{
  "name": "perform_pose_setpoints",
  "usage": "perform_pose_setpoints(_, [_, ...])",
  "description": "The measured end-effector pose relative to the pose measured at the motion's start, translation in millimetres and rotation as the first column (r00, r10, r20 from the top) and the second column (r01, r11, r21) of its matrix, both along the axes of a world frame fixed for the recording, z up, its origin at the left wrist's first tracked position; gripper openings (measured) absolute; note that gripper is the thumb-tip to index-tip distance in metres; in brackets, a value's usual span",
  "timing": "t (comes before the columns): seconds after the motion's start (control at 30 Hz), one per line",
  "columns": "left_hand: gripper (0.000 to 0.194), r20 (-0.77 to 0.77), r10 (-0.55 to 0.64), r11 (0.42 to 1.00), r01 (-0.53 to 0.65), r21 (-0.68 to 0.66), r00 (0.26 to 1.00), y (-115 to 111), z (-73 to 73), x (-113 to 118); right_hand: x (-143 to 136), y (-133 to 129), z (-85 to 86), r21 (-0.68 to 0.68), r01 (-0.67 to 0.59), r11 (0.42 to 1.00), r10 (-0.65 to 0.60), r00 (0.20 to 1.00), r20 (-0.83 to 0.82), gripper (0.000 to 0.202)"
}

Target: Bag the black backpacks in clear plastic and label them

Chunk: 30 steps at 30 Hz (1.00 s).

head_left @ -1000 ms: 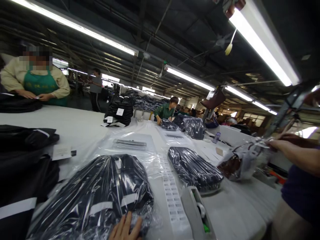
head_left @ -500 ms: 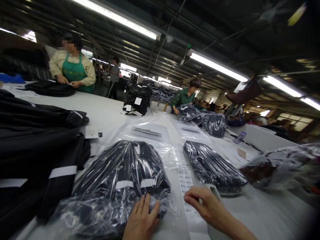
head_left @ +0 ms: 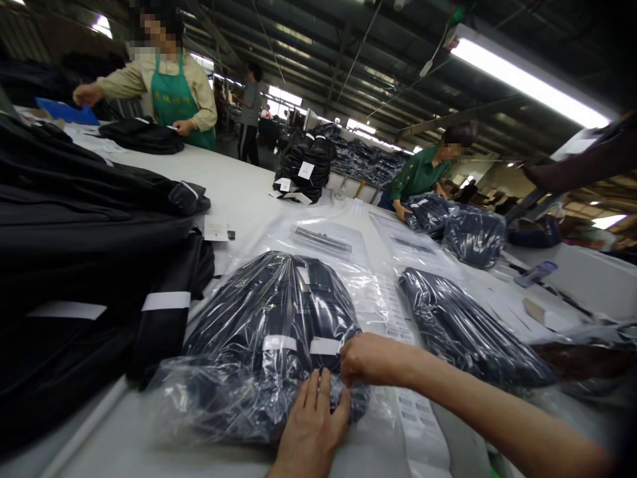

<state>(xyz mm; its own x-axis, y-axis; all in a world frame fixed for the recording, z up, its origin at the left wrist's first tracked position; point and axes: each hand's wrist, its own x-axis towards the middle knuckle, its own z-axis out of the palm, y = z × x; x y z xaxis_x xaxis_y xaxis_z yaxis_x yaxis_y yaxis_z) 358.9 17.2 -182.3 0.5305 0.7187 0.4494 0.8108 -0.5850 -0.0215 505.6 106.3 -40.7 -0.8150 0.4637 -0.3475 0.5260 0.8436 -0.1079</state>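
Observation:
A black backpack [head_left: 239,305] in a clear plastic bag lies on the table before me, white bands round its two straps. My left hand [head_left: 316,411] rests flat on the plastic at its near edge, fingers stretched out. Just above it, my right hand [head_left: 365,358] reaches across to the right side of the backpack with fingers pinched together. Whatever those fingers hold, if anything, is hidden. Under my right forearm runs a strip of printed labels [head_left: 421,421]. To the right lies another plastic-wrapped black bag [head_left: 462,325].
Black bags [head_left: 84,239] are piled at the left. Flat clear plastic bags [head_left: 323,242] lie beyond the backpack. Farther off stands a stack of tagged black bags [head_left: 306,162]. Two co-workers, one in a green apron [head_left: 174,99] and one in a green shirt [head_left: 418,172], handle bags across the table.
My right hand has moved left from over the label strip to the wrapped backpack. My left hand stays flat on it. The view has turned; the aproned co-worker now stretches one arm out.

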Motion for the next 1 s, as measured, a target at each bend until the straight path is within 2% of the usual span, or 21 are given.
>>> perform_pose_setpoints(0.1, [0.039, 0.008, -0.018, 1.0, 0.018, -0.018, 1.0, 0, -5.5, -1, -12, 7, -16.5, 0.047, -0.03, 0.998, 0.024, 0.993, 0.111, 0.009])
perform_pose_setpoints(0.23, [0.042, 0.003, -0.018, 1.0, 0.018, -0.018, 1.0, 0, -8.9, -2, -17, 14, -36.4, 0.071, 0.006, 0.997, -0.015, 0.992, 0.125, 0.012])
perform_pose_setpoints(0.47, [0.04, -0.004, -0.019, 0.999, 0.019, 0.039, 1.0, 1, -10.2, -1, -15, 14, -41.7, 0.064, 0.036, 0.997, -0.042, 0.993, 0.109, 0.012])
perform_pose_setpoints(0.5, [0.04, -0.003, -0.021, 0.999, 0.021, 0.04, 1.0, 2, -11.8, -1, -15, 16, -42.7, 0.065, 0.066, 0.996, -0.072, 0.993, 0.091, 0.01])
perform_pose_setpoints(0.53, [0.041, -0.001, -0.022, 0.999, 0.022, 0.038, 1.0, 2, -13.5, -2, -15, 20, -44.2, 0.07, 0.108, 0.992, -0.113, 0.991, 0.073, 0.018])
perform_pose_setpoints(0.63, [0.043, -0.004, -0.04, 0.999, 0.04, 0.036, 0.999, 2, -17.8, -3, -10, 37, -47.5, 0.048, 0.253, 0.966, -0.252, 0.968, -0.017, 0.055])
perform_pose_setpoints(0.7, [0.043, -0.008, -0.043, 0.999, 0.043, 0.031, 0.999, 3, -19.0, -3, -2, 49, -43.6, -0.074, 0.345, 0.936, -0.351, 0.931, -0.096, 0.048])
perform_pose_setpoints(0.77, [0.044, -0.005, -0.038, 0.999, 0.038, 0.018, 0.999, 2, -18.8, -3, 9, 51, -33.5, -0.194, 0.46, 0.867, -0.494, 0.844, -0.207, 0.032])
perform_pose_setpoints(0.83, [0.043, 0.009, -0.025, 1.0, 0.025, -0.006, 1.0, 2, -17.8, -2, 18, 38, -21.6, -0.266, 0.545, 0.795, -0.606, 0.721, -0.336, 0.022])
perform_pose_setpoints(0.87, [0.042, 0.016, -0.022, 1.0, 0.022, -0.017, 1.0, 2, -17.0, -2, 21, 26, -17.6, -0.287, 0.555, 0.781, -0.624, 0.674, -0.396, 0.018])
perform_pose_setpoints(0.93, [0.041, 0.027, -0.011, 0.999, 0.012, -0.033, 1.0, 2, -14.7, -1, 20, -3, -18.1, -0.316, 0.513, 0.798, -0.601, 0.64, -0.479, 0.008])
perform_pose_setpoints(1.0, [0.041, 0.026, -0.01, 0.999, 0.011, -0.053, 1.0, 2, -10.9, 0, 13, -29, -31.9, -0.333, 0.451, 0.828, -0.56, 0.643, -0.523, 0.008])
